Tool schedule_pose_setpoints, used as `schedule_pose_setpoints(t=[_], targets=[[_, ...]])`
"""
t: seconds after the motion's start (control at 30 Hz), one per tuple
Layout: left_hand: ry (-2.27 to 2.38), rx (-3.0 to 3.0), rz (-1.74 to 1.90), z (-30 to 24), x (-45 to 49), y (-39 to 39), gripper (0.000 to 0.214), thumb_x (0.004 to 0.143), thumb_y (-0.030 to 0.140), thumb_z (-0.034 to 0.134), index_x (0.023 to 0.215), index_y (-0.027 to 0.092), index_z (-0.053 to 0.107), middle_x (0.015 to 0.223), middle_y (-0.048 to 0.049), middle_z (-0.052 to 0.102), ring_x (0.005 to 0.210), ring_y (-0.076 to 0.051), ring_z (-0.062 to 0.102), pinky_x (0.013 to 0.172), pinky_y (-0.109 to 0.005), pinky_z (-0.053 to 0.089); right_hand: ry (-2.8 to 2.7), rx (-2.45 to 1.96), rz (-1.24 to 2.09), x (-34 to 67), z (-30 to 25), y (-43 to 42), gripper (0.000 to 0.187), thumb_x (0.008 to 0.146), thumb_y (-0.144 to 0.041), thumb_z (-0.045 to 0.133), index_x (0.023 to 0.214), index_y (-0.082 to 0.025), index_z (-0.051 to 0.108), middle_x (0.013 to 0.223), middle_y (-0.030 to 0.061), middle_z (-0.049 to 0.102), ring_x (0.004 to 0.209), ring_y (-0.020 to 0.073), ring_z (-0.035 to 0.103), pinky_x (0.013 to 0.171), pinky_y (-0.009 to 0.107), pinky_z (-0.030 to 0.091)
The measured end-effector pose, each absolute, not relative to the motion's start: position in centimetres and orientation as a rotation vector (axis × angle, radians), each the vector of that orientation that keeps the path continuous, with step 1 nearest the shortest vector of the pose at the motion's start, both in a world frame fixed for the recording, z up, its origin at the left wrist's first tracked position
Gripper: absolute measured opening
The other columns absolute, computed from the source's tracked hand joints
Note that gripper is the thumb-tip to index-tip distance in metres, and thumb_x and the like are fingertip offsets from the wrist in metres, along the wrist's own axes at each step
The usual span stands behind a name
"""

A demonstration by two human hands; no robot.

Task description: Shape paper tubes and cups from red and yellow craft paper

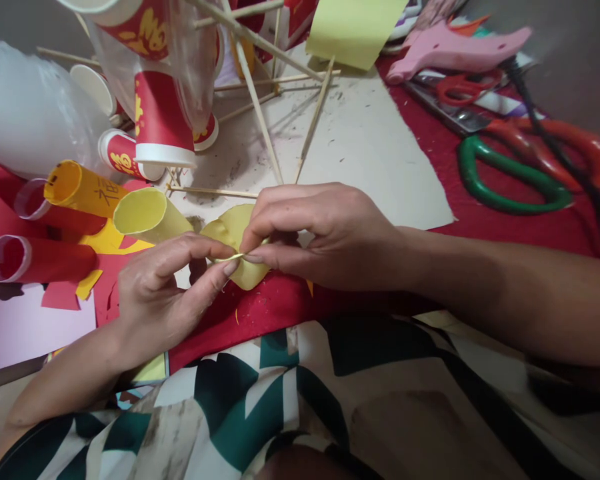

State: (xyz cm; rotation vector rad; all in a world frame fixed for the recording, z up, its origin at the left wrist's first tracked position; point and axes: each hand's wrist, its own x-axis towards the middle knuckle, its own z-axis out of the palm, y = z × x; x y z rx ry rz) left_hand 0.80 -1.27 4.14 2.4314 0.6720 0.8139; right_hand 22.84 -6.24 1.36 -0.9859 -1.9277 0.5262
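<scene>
A rounded piece of yellow paper [253, 275] is pinched between my two hands at the table's near edge, and a raised fold runs across its middle. My left hand [173, 287] grips that fold with thumb and forefinger. From the other side my right hand [315, 233] pinches the same fold, fingertips almost touching those of the left. Part of the paper is hidden behind my fingers. Just past my left hand lies a pale yellow paper tube [153, 215], with an orange paper tube [83, 190] beside it.
Red paper cups [163, 113] and a frame of wooden sticks [253, 93] stand at the back. Scissors with green and orange handles [517, 177] and a pink glue gun [460, 50] lie right. A red tube [45, 259] and paper scraps are left.
</scene>
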Motion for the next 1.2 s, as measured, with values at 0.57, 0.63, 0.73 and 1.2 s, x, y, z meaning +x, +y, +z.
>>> schedule_pose_setpoints(t=[0.57, 0.63, 0.73, 1.2], targets=[[0.433, 2.905, 0.689, 4.1, 0.2, -0.5, 0.006, 0.090, 0.018, 0.063, 0.089, 0.024, 0.064, 0.085, -0.0035, 0.078, 0.073, -0.020, 0.075, 0.055, -0.029, 0.053, -1.856, -0.971, 0.801, 23.0, 2.0, -6.7, 0.026, 0.097, -0.018, 0.058, 0.122, -0.018, 0.066, 0.094, -0.0008, 0.069, 0.075, 0.0069, 0.060, 0.069, 0.019, 0.048], [0.454, 2.914, 0.611, 4.2, 0.2, -0.3, 0.004, 0.089, 0.021, 0.065, 0.086, 0.024, 0.065, 0.082, -0.0041, 0.078, 0.067, -0.020, 0.074, 0.051, -0.029, 0.051, -1.815, -0.951, 0.892, 23.0, 2.1, -6.8, 0.027, 0.094, -0.016, 0.062, 0.120, -0.014, 0.067, 0.094, -0.0001, 0.069, 0.074, 0.0062, 0.059, 0.067, 0.017, 0.048], [0.430, 2.874, 0.513, 4.5, 0.3, -0.4, 0.005, 0.087, 0.021, 0.068, 0.085, 0.024, 0.065, 0.081, -0.0026, 0.077, 0.061, -0.016, 0.071, 0.050, -0.027, 0.052, -1.766, -0.929, 1.029, 23.0, 2.5, -6.8, 0.028, 0.090, -0.011, 0.064, 0.118, -0.011, 0.067, 0.093, 0.0001, 0.069, 0.073, 0.0056, 0.059, 0.063, 0.016, 0.048], [0.633, 2.505, 0.856, 3.0, 0.0, -1.7, 0.028, 0.083, 0.013, 0.078, 0.102, 0.028, 0.065, 0.086, 0.0028, 0.075, 0.068, -0.014, 0.071, 0.060, -0.028, 0.059, -1.690, -1.056, 1.032, 22.6, 3.5, -7.0, 0.027, 0.086, 0.000, 0.059, 0.102, -0.016, 0.075, 0.085, -0.0023, 0.071, 0.073, 0.0080, 0.062, 0.066, 0.017, 0.050]])
